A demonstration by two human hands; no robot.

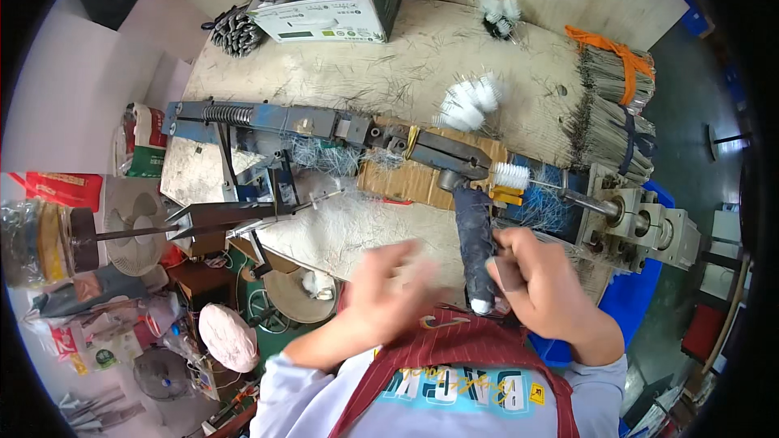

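1. While the right hand (542, 280) was clenched around the dark wrapped lever handle (477, 247) of the brush-making machine (454, 158), its fingers closed over the lower part of that handle, near its white tip.
2. The left hand (389, 288) hovered blurred beside the handle, over the tabletop (365, 73); its fingers looked spread and released, though the blur hid whether anything small lay in it.
3. The handle stood just below a small white bristle brush head (511, 174), which sat on the machine's metal shaft (580, 199) next to a yellow part (507, 195).
4. Finished white brush heads (471, 101) lay in a cluster farther back on the tabletop, with another pair (499, 15) near the far edge.
5. Bundles of wire tied with an orange band (613, 89) were stacked at the right end.
6. A white and green cardboard box (333, 8) stood at the back left, beside a bunch of dark twisted wires (237, 32).
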